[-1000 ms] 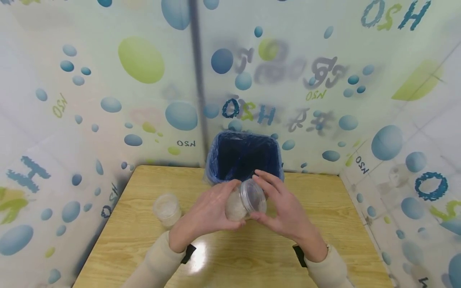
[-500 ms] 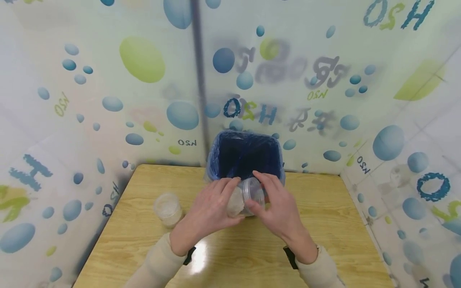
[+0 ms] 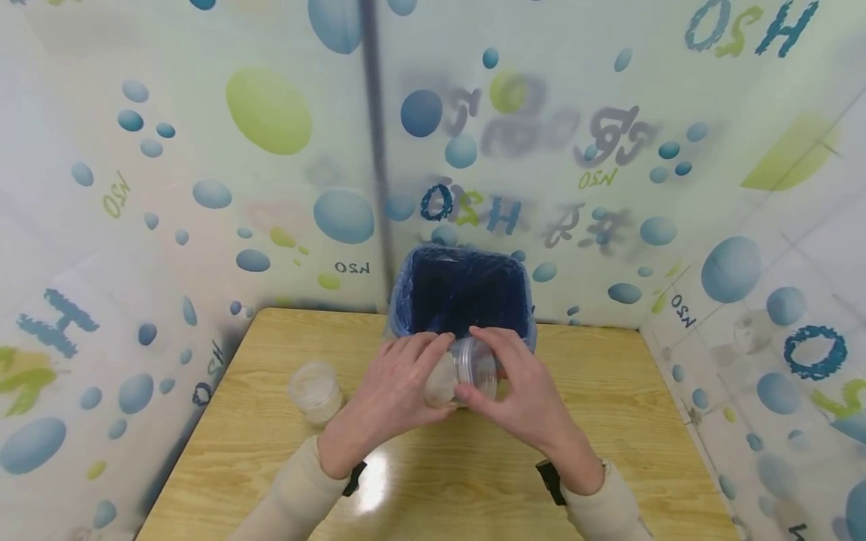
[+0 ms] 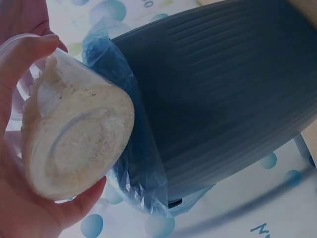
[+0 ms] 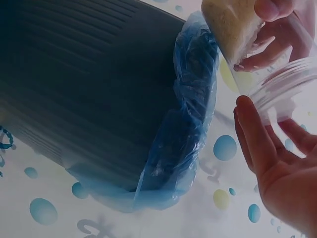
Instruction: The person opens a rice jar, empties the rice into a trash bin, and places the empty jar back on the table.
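A clear jar (image 3: 442,382) of pale, grainy stuff is held tilted above the table, in front of the bin. My left hand (image 3: 395,383) grips its body, thumb on the near side and fingers on the far side. In the left wrist view the jar's round base (image 4: 81,144) faces the camera, the contents slumped to one side. Around the clear ridged lid (image 3: 482,368) curl the thumb and fingers of my right hand (image 3: 528,394). The right wrist view shows the lid (image 5: 287,87) at the jar's mouth, fingertips against its edge.
A second clear jar (image 3: 316,394) with whitish contents stands on the wooden table (image 3: 271,481), left of my left wrist. At the table's back edge is a dark bin with a blue plastic liner (image 3: 402,300). Patterned walls enclose the back and sides.
My right hand has shifted slightly left, and its thumb has moved from the lid's lower edge up over its near side. The jar has levelled a little, its lid turning more to the right.
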Demonstrator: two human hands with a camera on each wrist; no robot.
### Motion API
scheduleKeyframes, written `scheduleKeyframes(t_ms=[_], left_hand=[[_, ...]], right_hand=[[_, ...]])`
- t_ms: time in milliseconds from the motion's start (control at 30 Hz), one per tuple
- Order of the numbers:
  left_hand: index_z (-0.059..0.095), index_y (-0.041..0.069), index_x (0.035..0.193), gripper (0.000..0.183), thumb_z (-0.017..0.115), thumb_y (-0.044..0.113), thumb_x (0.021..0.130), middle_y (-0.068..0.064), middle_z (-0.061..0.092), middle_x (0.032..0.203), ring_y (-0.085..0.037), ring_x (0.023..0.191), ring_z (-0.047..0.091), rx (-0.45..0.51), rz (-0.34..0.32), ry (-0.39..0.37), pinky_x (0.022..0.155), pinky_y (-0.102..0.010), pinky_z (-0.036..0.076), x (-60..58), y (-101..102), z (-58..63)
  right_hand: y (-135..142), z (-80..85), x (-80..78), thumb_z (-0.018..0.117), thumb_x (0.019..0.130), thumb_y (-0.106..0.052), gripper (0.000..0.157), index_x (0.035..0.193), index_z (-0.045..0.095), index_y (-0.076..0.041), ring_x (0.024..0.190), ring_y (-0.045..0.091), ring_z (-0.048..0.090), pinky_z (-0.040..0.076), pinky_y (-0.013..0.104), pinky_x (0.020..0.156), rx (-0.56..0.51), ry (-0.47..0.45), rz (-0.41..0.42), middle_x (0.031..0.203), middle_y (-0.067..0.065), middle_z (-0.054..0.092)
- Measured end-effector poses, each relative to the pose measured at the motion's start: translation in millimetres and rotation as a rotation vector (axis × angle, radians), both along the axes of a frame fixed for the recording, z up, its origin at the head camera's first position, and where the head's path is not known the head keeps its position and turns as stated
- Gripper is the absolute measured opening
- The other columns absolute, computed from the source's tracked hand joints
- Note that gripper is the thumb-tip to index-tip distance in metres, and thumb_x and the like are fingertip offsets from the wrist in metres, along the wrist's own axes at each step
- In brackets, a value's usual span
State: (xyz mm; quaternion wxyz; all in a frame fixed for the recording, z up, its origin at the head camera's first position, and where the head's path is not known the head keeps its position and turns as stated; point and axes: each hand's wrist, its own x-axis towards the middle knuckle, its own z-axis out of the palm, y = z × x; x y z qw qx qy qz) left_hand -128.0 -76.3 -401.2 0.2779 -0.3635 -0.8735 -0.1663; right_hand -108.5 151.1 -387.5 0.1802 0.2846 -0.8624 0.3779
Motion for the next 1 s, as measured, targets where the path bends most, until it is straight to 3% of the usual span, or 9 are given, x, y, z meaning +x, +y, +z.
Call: scheduleKeyframes(t_ms=[133, 367, 633, 800, 1000], left_hand=[[0.056, 0.010, 0.139, 0.091, 0.094, 0.047, 0.066, -0.011, 0.067, 0.123, -0.031, 0.105, 0.067, -0.005, -0.003, -0.015, 0.085, -0.048, 0.056, -1.2, 0.0, -0.7], [0.055, 0.010, 0.140, 0.094, 0.095, 0.048, 0.064, -0.010, 0.066, 0.124, -0.030, 0.108, 0.067, -0.025, -0.012, -0.032, 0.087, -0.049, 0.056, -3.2, -0.2, -1.9], [0.055, 0.011, 0.141, 0.092, 0.094, 0.049, 0.067, -0.009, 0.066, 0.124, -0.029, 0.109, 0.066, -0.030, -0.014, -0.057, 0.089, -0.048, 0.056, -3.6, 0.3, -1.2], [0.055, 0.011, 0.141, 0.092, 0.094, 0.049, 0.067, -0.009, 0.066, 0.125, -0.029, 0.109, 0.066, -0.032, -0.014, -0.059, 0.089, -0.048, 0.056, -3.8, 0.5, -0.9], [0.055, 0.010, 0.141, 0.092, 0.094, 0.048, 0.066, -0.009, 0.066, 0.124, -0.029, 0.109, 0.066, -0.031, -0.020, -0.043, 0.091, -0.049, 0.055, -4.5, 0.8, 0.8]], right_hand=[[5.9, 0.4, -3.0, 0.073, 0.093, -0.052, 0.069, 0.148, 0.053, -0.015, 0.120, 0.025, 0.059, 0.061, 0.036, 0.076, 0.029, 0.018, 0.081, 0.146, 0.007, 0.053], [18.5, 4.1, -4.0, 0.069, 0.092, -0.058, 0.076, 0.154, 0.048, -0.020, 0.137, 0.029, 0.050, 0.053, 0.053, 0.099, 0.142, 0.048, 0.151, 0.157, 0.007, 0.045], [27.0, 3.1, -3.4, 0.064, 0.093, -0.060, 0.073, 0.156, 0.046, -0.027, 0.129, 0.030, 0.056, 0.059, 0.049, 0.087, 0.202, 0.115, 0.169, 0.160, 0.011, 0.039], [29.8, 2.6, -3.6, 0.064, 0.095, -0.056, 0.070, 0.156, 0.046, -0.025, 0.132, 0.028, 0.054, 0.056, 0.050, 0.093, 0.206, 0.131, 0.218, 0.160, 0.011, 0.040], [32.6, 4.2, -2.7, 0.078, 0.093, -0.036, 0.072, 0.156, 0.046, -0.021, 0.144, 0.029, 0.044, 0.052, 0.051, 0.102, 0.198, 0.114, 0.272, 0.163, 0.010, 0.036]])
